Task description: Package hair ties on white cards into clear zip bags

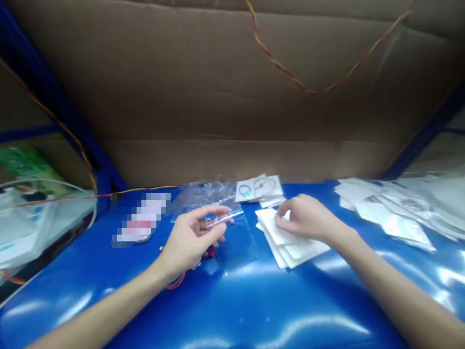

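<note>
My left hand [191, 237] is left of centre, thumb and fingers closed around a shiny piece of clear plastic [224, 219] that looks like part of a small bag. Beneath this hand lie small red beads [210, 252] and an orange-red cord loop [177, 282], partly hidden by the palm. To the right, my right hand [303, 218] rests over a loose stack of white cards [285, 249]. Its thumb and fingertips pinch at the top card; its far fingers are hidden. A sheet of thin clear plastic [241, 247] lies between the hands.
Behind the hands are clear plastic bags [203, 194] and white cards with a blue bracelet [245, 190]. White packets [388, 206] spread at the right. A pixelated phone-like object [143, 220] lies left on the blue table [225, 315]. A twisted wire [283, 70] hangs before the cardboard [232, 116].
</note>
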A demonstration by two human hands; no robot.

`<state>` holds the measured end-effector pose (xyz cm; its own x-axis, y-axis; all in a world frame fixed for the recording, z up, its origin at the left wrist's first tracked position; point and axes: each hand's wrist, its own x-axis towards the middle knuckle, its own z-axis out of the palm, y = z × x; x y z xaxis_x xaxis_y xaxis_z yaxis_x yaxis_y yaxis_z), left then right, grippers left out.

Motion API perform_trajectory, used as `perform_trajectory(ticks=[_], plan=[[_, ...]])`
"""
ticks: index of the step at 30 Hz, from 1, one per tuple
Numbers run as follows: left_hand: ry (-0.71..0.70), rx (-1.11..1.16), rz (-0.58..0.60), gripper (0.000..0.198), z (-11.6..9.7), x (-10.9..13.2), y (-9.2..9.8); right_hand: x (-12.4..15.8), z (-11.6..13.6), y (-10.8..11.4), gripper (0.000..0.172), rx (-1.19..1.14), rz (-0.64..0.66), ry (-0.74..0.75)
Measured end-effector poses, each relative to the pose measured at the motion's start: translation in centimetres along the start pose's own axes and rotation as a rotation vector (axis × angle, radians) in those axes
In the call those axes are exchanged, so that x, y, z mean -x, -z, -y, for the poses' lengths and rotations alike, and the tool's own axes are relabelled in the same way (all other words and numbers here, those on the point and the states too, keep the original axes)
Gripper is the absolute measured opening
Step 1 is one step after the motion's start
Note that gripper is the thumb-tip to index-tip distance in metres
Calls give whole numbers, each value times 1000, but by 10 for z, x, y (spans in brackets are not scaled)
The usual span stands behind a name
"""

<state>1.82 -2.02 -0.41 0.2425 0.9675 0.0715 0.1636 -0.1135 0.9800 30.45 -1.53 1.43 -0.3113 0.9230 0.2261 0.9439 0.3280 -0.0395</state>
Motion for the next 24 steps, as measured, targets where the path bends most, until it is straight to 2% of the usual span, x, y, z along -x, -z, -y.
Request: perform_trajectory(ticks=[3,5,7,9,12,14,19,24], plan=[[0,-21,8,46,-6,3,0,-1,-5,4,24,-59,-77,-4],[-6,-17,14,44,-8,4,1,-1,-7,8,22,-176,-227,-13],[-5,-8,22,44,-8,4,1,-1,-7,11,22,-408,-393,-56],[15,-19,8,46,-7,4,0,-2,-3,11,24,-732,-471,-139],[59,-42,-12,46,-5,5,-3,-3,4,6,30,-1168,-426,-240],[65,-24,-4,43,-4,5,-5,-5,9,1,31,-1324,-364,-247],[39,19,50,26,2,4,-5,-7,23,-12,34,-1511,-244,-255],[-15,31,104,22,3,4,-6,-6,32,-17,36,-1621,-185,-240]])
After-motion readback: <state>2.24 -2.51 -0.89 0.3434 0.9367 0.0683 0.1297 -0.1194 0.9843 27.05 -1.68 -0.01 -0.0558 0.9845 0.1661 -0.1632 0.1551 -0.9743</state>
